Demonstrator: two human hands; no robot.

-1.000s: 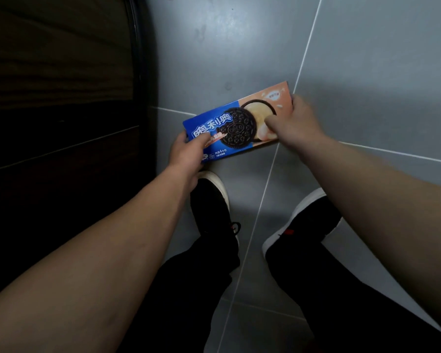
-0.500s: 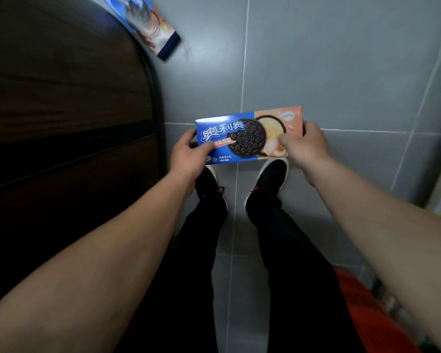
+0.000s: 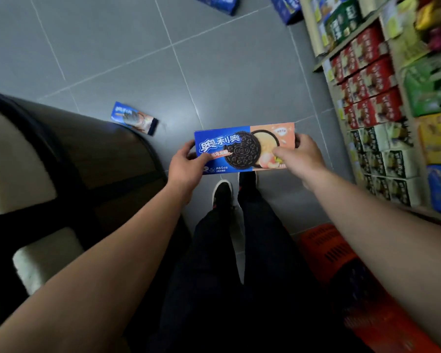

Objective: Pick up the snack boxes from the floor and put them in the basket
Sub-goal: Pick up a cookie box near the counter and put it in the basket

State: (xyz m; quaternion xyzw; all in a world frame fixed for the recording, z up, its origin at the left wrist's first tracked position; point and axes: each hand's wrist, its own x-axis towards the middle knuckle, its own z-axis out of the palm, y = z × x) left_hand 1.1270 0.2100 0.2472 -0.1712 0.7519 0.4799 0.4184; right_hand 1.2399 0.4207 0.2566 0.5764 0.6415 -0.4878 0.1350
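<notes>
A grey-tiled shop aisle beside stocked shelves: one snack box is up off the floor.

Left hand and right hand each grip an end, long axis level, printed face up. The red basket waits low on the right; other boxes remain on the tiles.

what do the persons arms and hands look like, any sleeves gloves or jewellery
Both forearms are bare from the bottom edge of the frame to the wrists; no sleeve shows. The left hand and the right hand wear no gloves, and no ring, watch or bracelet is visible on either. Lower down, the person wears dark trousers and dark shoes with pale soles.
</notes>
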